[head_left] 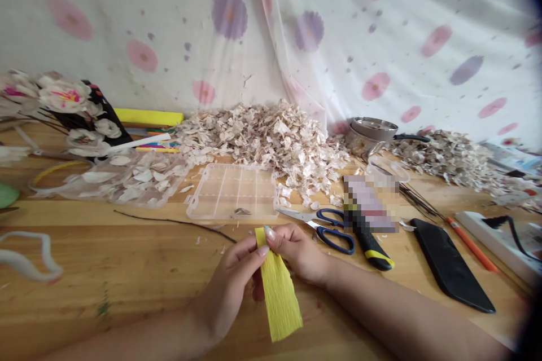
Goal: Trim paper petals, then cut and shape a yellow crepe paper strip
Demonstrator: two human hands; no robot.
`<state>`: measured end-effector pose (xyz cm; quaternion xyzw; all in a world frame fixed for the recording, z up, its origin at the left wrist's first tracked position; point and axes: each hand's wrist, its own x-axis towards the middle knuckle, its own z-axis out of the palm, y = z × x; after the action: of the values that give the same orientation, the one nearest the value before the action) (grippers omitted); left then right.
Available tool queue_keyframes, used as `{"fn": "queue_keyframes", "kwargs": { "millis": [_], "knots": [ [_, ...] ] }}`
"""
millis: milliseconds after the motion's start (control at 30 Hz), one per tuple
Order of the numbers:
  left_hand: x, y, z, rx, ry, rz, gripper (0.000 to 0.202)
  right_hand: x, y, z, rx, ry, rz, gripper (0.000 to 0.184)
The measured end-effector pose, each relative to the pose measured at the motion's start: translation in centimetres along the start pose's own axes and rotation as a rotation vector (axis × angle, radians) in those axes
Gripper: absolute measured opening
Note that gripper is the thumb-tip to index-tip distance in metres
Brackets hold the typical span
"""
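Note:
A strip of yellow crepe paper hangs down toward me from between my two hands. My left hand pinches its upper left edge between thumb and fingers. Beside it, my right hand pinches the top end, its thumb tip on the paper. A thin dark twig lies on the table and runs to my left hand; where it ends behind the fingers is hidden. Scissors with dark blue handles rest just beyond my right hand, blades pointing left.
Dried petals form a big heap at the back. In front stands a clear divided box. A black-and-yellow-handled tool, a black flat case, an orange pen-like stick and a power strip lie right. Petal flowers stand left.

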<state>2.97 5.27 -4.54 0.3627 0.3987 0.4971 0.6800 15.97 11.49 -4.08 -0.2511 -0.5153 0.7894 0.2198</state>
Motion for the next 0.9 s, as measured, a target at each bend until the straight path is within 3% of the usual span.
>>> {"fn": "queue_keyframes", "kwargs": {
  "millis": [200, 500, 900],
  "knots": [
    [0.12, 0.11, -0.03, -0.011, -0.003, 0.011, 0.022, 0.15, 0.33, -0.18, 0.014, 0.012, -0.013, 0.053],
    [0.32, 0.23, -0.21, -0.003, 0.025, 0.117, 0.019, 0.28, -0.15, 0.06, -0.024, 0.098, -0.078, 0.040],
    [0.22, 0.03, -0.32, 0.016, 0.008, 0.111, 0.021, 0.27, 0.07, 0.21, -0.037, 0.029, -0.068, 0.046]
  ]
}}
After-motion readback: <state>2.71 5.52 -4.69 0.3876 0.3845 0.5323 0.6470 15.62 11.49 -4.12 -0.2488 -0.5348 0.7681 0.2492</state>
